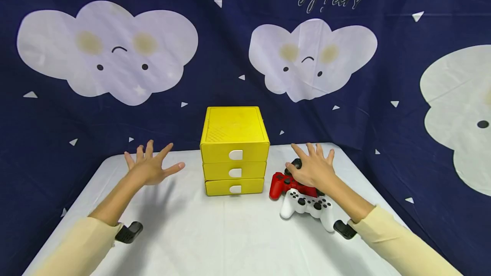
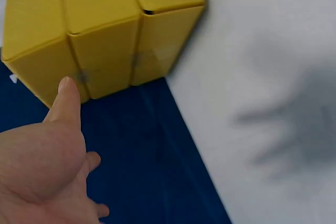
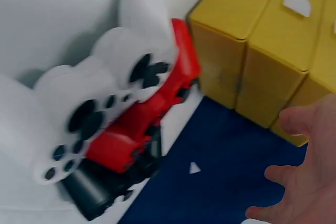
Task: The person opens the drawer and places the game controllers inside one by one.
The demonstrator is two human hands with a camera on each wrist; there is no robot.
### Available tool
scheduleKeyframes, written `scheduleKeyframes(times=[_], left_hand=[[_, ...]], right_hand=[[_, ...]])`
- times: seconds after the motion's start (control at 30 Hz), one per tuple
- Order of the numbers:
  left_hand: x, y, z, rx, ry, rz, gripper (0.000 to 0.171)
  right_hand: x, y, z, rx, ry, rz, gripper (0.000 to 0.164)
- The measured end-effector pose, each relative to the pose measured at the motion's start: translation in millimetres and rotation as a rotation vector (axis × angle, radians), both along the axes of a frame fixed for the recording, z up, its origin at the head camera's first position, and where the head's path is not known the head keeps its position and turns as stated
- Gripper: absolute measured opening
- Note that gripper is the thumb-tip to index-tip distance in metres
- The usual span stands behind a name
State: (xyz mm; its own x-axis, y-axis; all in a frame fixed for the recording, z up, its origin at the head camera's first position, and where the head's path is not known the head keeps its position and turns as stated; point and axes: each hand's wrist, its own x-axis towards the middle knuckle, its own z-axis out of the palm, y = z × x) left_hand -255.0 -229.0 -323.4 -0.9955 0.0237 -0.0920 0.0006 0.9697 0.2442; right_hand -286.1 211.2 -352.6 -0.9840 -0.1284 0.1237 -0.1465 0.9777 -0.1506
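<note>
A yellow box with three drawers point(image 1: 235, 151) stands at the back middle of the table, each drawer with a white tab. To its right lie a white game controller point(image 1: 307, 203), a red one point(image 1: 281, 183) and a black one point(image 3: 94, 190), stacked against each other. My left hand point(image 1: 148, 168) hovers left of the box with fingers spread, holding nothing. Over the controllers my right hand point(image 1: 312, 169) hangs with spread fingers and covers part of the red and black ones in the head view; the right wrist view shows its fingers apart from them.
The white table point(image 1: 238, 237) ends at the back against a dark blue cloth point(image 1: 226, 24) printed with clouds and small triangles. Black wrist devices, such as the left one point(image 1: 129, 232), sit at both cuffs. Shadows of the arms fall on the tabletop.
</note>
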Motion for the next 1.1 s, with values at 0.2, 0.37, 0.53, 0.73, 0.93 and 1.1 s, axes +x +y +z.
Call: scheduleKeyframes(times=[0.2,0.37,0.53,0.73,0.93,1.1], left_hand=[[-8.1,19,23.5,0.0,-0.013,-0.077,0.098],[-13.0,34,41.3,0.022,-0.018,-0.159,0.093],[-21.0,50,54.9,0.115,-0.086,-0.195,0.09],[-30.8,65,63.0,0.245,-0.162,-0.2,0.084],[-35.8,74,65.4,0.328,-0.186,-0.222,0.08],[-40.0,80,63.1,0.444,-0.179,-0.195,0.076]], right_hand=[[1.1,-14,18.4,-0.085,0.038,0.051,0.074],[4.3,-24,35.7,-0.157,0.026,0.137,0.073],[11.0,-31,54.2,-0.257,0.006,0.224,0.068],[15.1,-46,65.4,-0.405,-0.01,0.243,0.061],[16.4,-60,73.1,-0.488,0.009,0.262,0.053],[18.5,-70,76.7,-0.52,0.028,0.274,0.043]])
